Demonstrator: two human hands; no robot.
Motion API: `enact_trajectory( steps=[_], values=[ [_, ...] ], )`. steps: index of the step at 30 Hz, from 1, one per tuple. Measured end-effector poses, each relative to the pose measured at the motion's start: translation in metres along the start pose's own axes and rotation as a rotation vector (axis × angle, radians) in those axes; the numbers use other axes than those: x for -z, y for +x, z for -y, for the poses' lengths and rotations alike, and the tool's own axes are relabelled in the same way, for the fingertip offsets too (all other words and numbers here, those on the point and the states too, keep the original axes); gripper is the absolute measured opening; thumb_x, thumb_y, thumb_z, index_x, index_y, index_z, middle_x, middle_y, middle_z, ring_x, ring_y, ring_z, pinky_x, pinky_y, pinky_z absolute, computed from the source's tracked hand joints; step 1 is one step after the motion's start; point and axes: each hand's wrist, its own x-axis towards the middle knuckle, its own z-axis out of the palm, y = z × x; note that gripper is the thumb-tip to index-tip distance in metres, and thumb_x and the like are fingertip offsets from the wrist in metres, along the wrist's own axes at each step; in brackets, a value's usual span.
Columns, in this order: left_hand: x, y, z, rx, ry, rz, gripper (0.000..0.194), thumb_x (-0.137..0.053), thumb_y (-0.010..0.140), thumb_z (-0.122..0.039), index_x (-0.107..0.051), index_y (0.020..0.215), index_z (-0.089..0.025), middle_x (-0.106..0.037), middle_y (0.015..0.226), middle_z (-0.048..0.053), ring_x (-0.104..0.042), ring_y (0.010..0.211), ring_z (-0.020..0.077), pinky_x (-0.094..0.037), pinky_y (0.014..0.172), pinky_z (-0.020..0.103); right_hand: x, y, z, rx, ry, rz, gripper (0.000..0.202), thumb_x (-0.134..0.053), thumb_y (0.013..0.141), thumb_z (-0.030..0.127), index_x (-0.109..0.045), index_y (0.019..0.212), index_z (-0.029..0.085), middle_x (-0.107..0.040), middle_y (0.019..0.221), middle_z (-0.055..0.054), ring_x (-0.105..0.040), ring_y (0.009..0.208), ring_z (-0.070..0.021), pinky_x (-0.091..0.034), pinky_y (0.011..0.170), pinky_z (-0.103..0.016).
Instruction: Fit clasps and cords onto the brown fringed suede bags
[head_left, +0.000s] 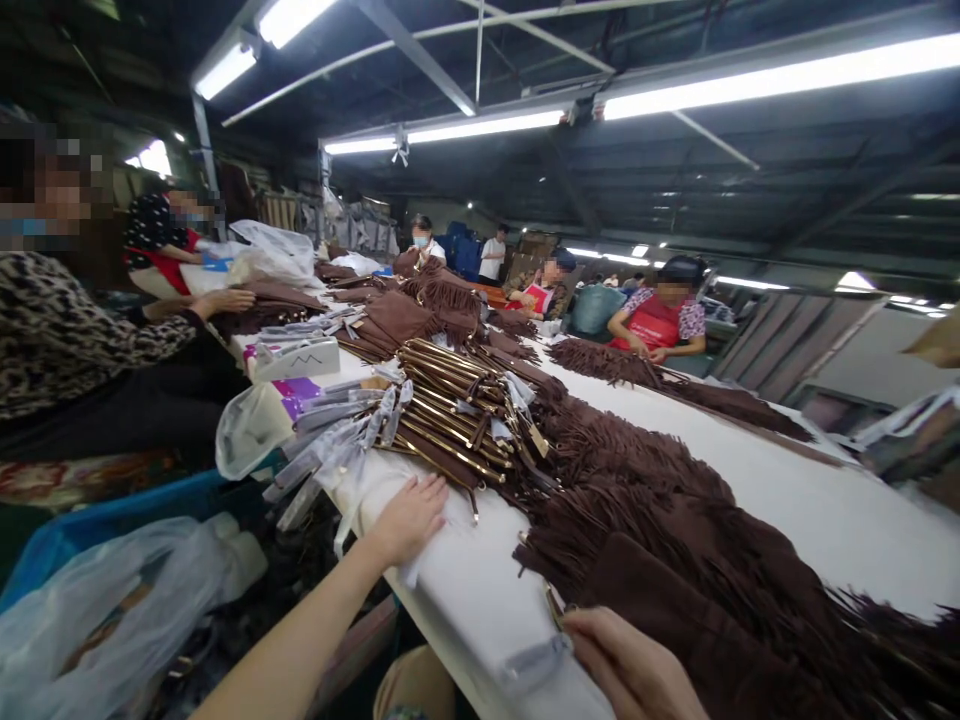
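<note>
My left hand (411,518) lies flat on the white tabletop (480,590) near its edge, fingers spread, just below a stack of brown pieces with gold metal bars (450,420). At the bottom, my right hand (626,660) has its fingers closed on a small gold metal piece (553,606). Beside it a clear plastic-wrapped strip (534,662) rests on the table. A smooth brown flap (667,610) and heaped brown fringed pieces (637,480) lie to the right of both hands.
Plastic-wrapped strips (322,440) overhang the left table edge. Below stands a blue bin (142,505) with a clear plastic bag (112,610). A person in a patterned top (75,330) sits at the left. Several other people work farther back around the table.
</note>
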Motion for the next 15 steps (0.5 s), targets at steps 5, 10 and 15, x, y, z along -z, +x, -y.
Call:
enact_trajectory(
  steps=[5, 10, 15],
  values=[
    [-0.009, -0.001, 0.0, -0.009, 0.003, -0.018, 0.05, -0.036, 0.098, -0.028, -0.04, 0.144, -0.008, -0.038, 0.151, 0.018, -0.032, 0.142, 0.0298, -0.027, 0.115, 0.054, -0.058, 0.095, 0.015, -0.101, -0.03, -0.032, 0.019, -0.048, 0.089, 0.021, -0.067, 0.09, 0.019, -0.069, 0.081, -0.006, -0.066, 0.077, -0.0207, -0.051, 0.073, -0.03],
    [-0.015, -0.001, 0.001, -0.014, -0.006, -0.09, 0.048, -0.037, 0.099, -0.029, -0.042, 0.143, -0.012, -0.04, 0.151, 0.015, -0.035, 0.141, 0.0274, -0.027, 0.116, 0.051, -0.086, 0.121, 0.012, -0.172, -0.077, -0.072, 0.034, -0.062, 0.082, 0.021, -0.058, 0.115, 0.013, -0.069, 0.089, -0.006, -0.065, 0.07, -0.0194, -0.051, 0.07, -0.03],
    [-0.015, -0.001, 0.0, 0.01, -0.021, -0.073, 0.048, -0.038, 0.099, -0.03, -0.042, 0.143, -0.01, -0.04, 0.151, 0.014, -0.034, 0.142, 0.0273, -0.025, 0.117, 0.05, -0.086, 0.13, 0.013, -0.099, -0.292, 0.069, 0.013, -0.054, 0.09, 0.014, -0.065, 0.095, 0.018, -0.07, 0.081, -0.002, -0.067, 0.078, -0.0166, -0.046, 0.071, -0.024]
  ],
)
